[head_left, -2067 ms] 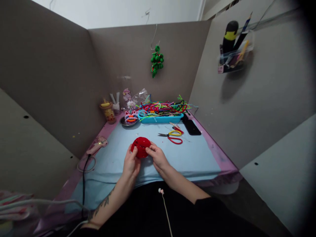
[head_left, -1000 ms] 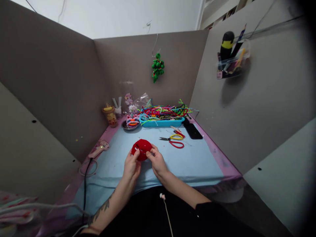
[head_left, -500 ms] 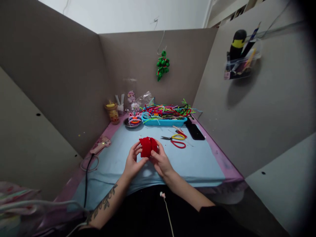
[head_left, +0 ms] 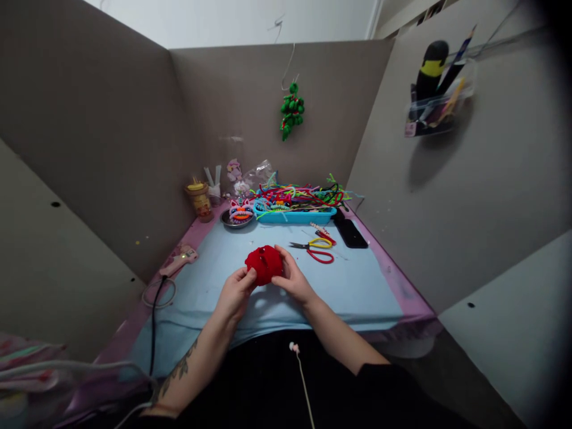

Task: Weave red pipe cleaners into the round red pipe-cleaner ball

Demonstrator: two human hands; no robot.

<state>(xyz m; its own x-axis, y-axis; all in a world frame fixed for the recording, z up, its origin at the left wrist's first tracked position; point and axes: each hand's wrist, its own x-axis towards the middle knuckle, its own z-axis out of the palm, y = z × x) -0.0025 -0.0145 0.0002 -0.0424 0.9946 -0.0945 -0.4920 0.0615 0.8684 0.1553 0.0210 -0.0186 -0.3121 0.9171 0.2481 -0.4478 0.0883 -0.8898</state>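
Observation:
A rounded red fuzzy piece (head_left: 264,266), with a dark gap in its upper face, is held over the blue cloth. It looks like a pipe-cleaner or yarn craft; its exact kind is unclear. My left hand (head_left: 236,290) pinches its lower left edge, thumb on top. My right hand (head_left: 292,279) grips the right side, fingers behind and thumb at the lower edge. To the right lie scissors (head_left: 319,250) with one yellow and one red handle, apart from both hands.
A blue tray (head_left: 295,218) piled with colourful pipe cleaners stands at the back, beside a metal bowl (head_left: 227,221) holding a pink animal-face craft. A black phone (head_left: 353,233) lies right. A pink glue gun (head_left: 181,261) with cord lies left. Grey partitions (head_left: 268,119) enclose the table.
The red piece has been turned so its gap now faces up. My left fingers have shifted from its side to a pinch at the lower left edge. The view has tilted slightly.

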